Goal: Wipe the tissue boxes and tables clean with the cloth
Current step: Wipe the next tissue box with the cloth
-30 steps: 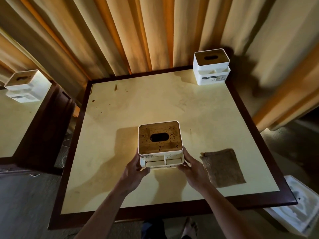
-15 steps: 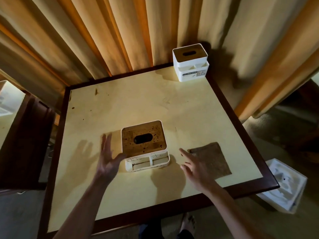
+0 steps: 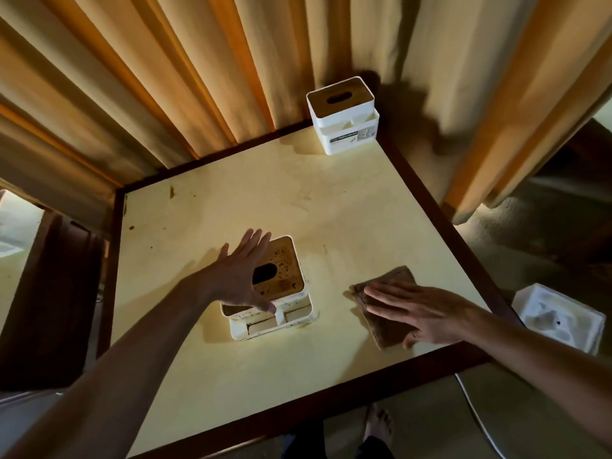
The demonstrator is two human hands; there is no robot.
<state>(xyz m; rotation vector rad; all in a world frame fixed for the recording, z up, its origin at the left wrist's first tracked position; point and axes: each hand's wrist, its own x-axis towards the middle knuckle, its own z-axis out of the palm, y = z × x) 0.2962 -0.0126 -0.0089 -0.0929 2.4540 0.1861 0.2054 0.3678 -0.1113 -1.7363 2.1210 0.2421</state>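
Now right hand [image 3: 427, 313] flat on cloth [image 3: 387, 323]

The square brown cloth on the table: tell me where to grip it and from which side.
Grip the square brown cloth at its far corner, coming from above. It lies flat on the cream table, so likely nothing but an edge can be pinched, and the right hand lies flat over its near side.

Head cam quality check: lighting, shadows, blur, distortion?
Head view: dim, warm light; the far box throws a hard shadow on the curtain; both hands look slightly soft; wide-angle bends the table edges; the near box lid's speckles stay readable.
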